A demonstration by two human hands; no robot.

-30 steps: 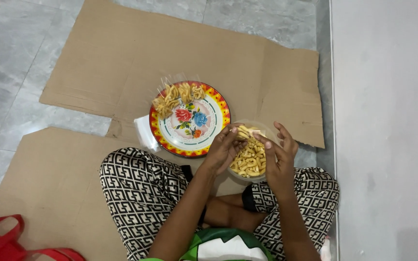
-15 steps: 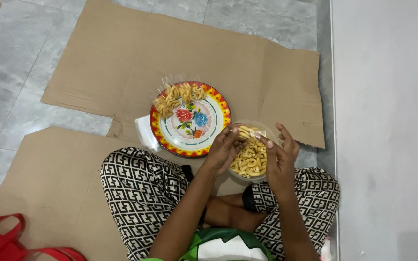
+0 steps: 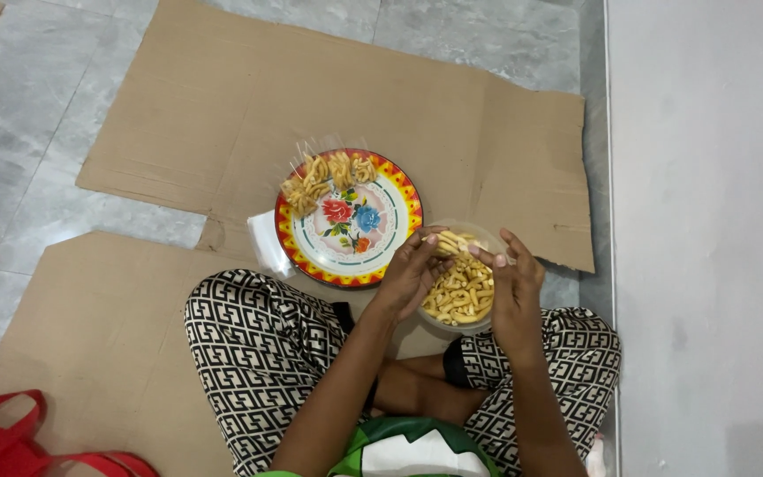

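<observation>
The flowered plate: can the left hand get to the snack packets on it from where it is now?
Probably yes: the left hand is beside the plate, and nothing lies between it and the packets.

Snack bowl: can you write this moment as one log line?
left hand: over snack bowl | right hand: over bowl | flowered plate: small snack packets

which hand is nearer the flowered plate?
Left. The left hand hangs by the lower right rim of the flowered plate, at the edge of the clear bowl of yellow snacks. The right hand is across that bowl, farther off.
</observation>
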